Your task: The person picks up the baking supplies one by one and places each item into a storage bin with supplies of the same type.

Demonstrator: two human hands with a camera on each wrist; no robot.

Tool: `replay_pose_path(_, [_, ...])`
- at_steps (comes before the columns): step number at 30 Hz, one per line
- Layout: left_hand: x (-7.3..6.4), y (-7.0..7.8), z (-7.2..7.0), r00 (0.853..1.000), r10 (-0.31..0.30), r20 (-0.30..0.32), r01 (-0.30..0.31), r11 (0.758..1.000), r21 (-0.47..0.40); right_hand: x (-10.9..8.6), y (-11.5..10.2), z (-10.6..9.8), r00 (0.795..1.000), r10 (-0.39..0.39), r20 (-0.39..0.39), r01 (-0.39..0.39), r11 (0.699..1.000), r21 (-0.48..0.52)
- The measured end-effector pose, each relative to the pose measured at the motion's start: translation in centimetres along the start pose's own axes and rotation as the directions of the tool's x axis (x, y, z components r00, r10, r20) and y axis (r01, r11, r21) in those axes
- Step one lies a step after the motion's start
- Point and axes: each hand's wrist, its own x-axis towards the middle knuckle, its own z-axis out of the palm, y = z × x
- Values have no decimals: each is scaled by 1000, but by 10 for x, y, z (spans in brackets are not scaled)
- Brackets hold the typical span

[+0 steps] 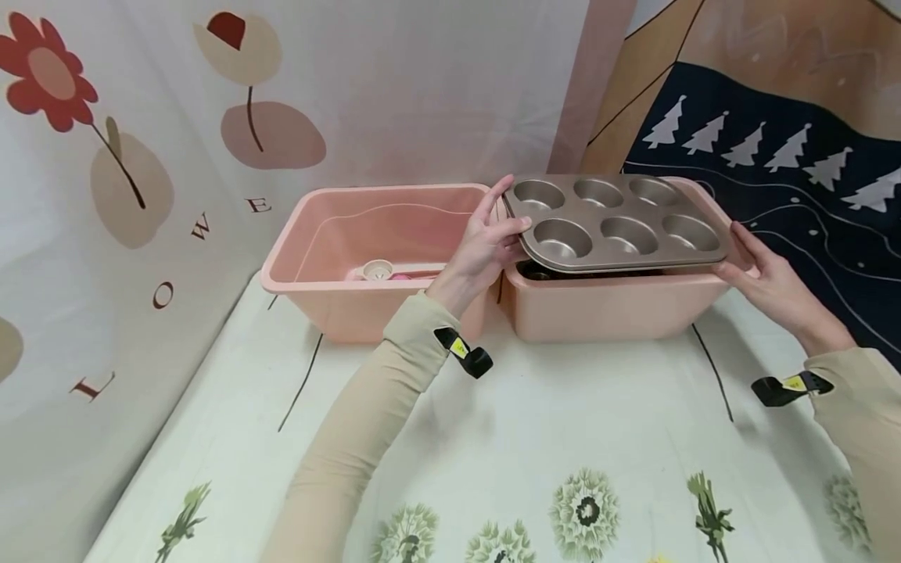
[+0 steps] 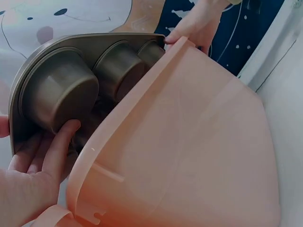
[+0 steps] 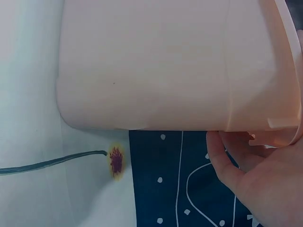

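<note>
A metal muffin tin with two rows of round cups lies tilted over the right pink bin. My left hand grips its left end, with fingers against the underside beside a cup, as the left wrist view shows. At the opposite end my right hand holds the bin's right front corner. In the right wrist view its fingers lie outside the bin below the rim. The left wrist view shows the right thumb right at the tin's corner. Dark contents are mostly hidden beneath the tin.
Another pink bin stands close on the left, with a small pale round item and pink pieces inside. A printed curtain hangs behind, and a dark tree-patterned cloth borders the right. A flower-printed pale cloth covers the table.
</note>
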Motion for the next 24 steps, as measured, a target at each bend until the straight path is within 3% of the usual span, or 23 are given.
replay_pose_path(6, [10,-3,4,1000,17,-21,-16,1000,26,-1,-2,-2,998,53,22,-53,999,12])
replay_pose_path(11, [16,-9,9,999,-9,-53,11,999,37,-1,-1,-3,995,95,37,-95,995,11])
replay_pose_path(24, [31,-30,30,992,-69,-105,86,982,166,-3,-1,0,995,99,27,-100,995,24])
